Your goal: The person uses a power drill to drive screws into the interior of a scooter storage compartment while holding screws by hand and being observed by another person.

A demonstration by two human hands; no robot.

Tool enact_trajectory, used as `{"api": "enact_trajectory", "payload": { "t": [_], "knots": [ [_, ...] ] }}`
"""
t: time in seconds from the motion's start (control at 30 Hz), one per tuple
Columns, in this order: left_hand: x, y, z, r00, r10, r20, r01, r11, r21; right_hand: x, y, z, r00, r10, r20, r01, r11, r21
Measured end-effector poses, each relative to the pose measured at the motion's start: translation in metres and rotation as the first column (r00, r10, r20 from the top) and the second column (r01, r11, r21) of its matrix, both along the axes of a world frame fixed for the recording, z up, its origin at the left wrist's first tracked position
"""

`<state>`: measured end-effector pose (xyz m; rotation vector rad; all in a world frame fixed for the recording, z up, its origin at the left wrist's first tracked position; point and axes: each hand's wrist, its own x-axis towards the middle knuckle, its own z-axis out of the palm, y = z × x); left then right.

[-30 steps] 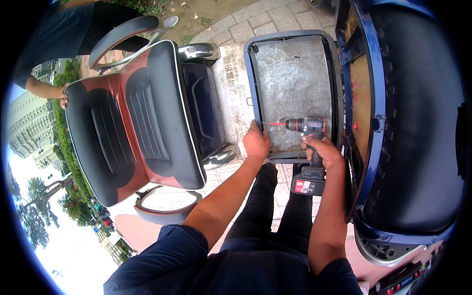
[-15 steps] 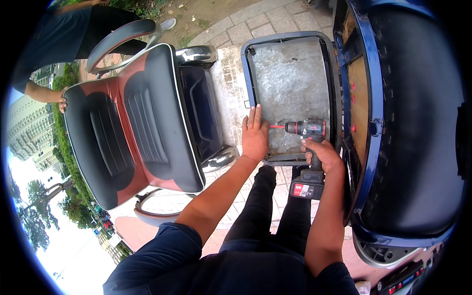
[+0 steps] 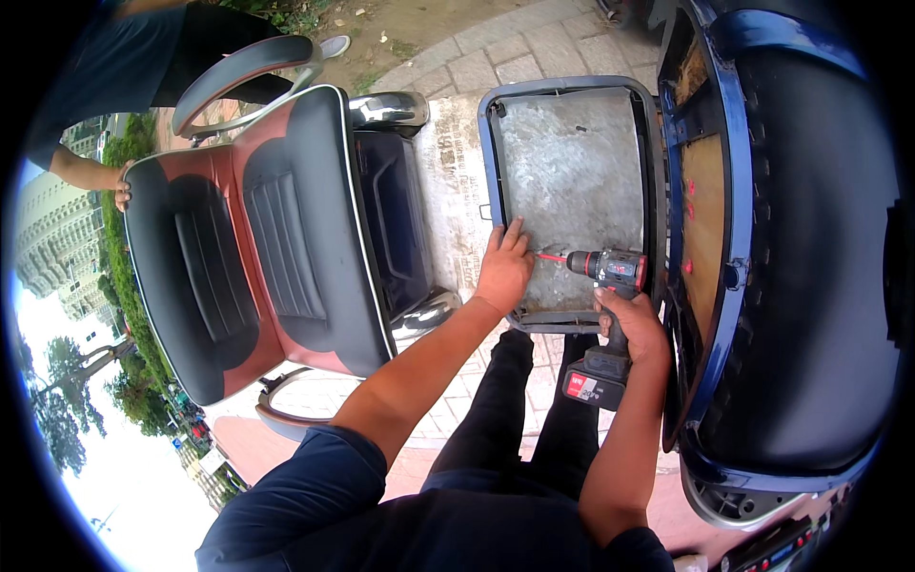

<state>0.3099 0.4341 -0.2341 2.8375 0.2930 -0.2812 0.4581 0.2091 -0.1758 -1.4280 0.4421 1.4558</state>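
My right hand is wrapped round the handle of a black and grey cordless drill with red trim and a battery at its base. Its thin red bit points left over the grey metal panel, its tip close to my left fingers. My left hand rests over the near left part of the dark rim around that panel, fingers apart and slightly bent. What lies under those fingers is hidden.
To the left stands a black and red padded double seat with armrests; another person's hand touches its far edge. An upturned blue-framed black seat fills the right side. Paving lies beyond the panel.
The rimmed panel, drill and both hands appear a little lower and further right in view. My left fingers have bent and drawn in closer to the bit tip.
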Motion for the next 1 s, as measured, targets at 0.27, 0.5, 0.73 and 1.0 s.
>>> {"api": "enact_trajectory", "payload": {
  "t": [0.27, 0.5, 0.73, 1.0],
  "knots": [
    [0.026, 0.001, 0.024, 0.614, 0.669, -0.418, -0.705, 0.228, -0.671, 0.003, 0.037, 0.031, 0.954, -0.238, 0.181, 0.241, 0.971, 0.006],
    [0.038, 0.024, -0.01, 0.408, 0.557, -0.723, -0.363, -0.628, -0.688, 0.01, 0.101, -0.001, 0.966, -0.197, 0.166, 0.179, 0.977, 0.119],
    [0.075, 0.031, -0.03, 0.352, 0.581, -0.734, -0.108, -0.754, -0.648, 0.015, 0.116, -0.009, 0.976, -0.196, 0.092, 0.189, 0.979, 0.079],
    [0.08, 0.032, -0.036, 0.289, 0.597, -0.749, -0.144, -0.746, -0.65, 0.014, 0.116, -0.009, 0.968, -0.25, 0.021, 0.248, 0.967, 0.053]
  ]
}}
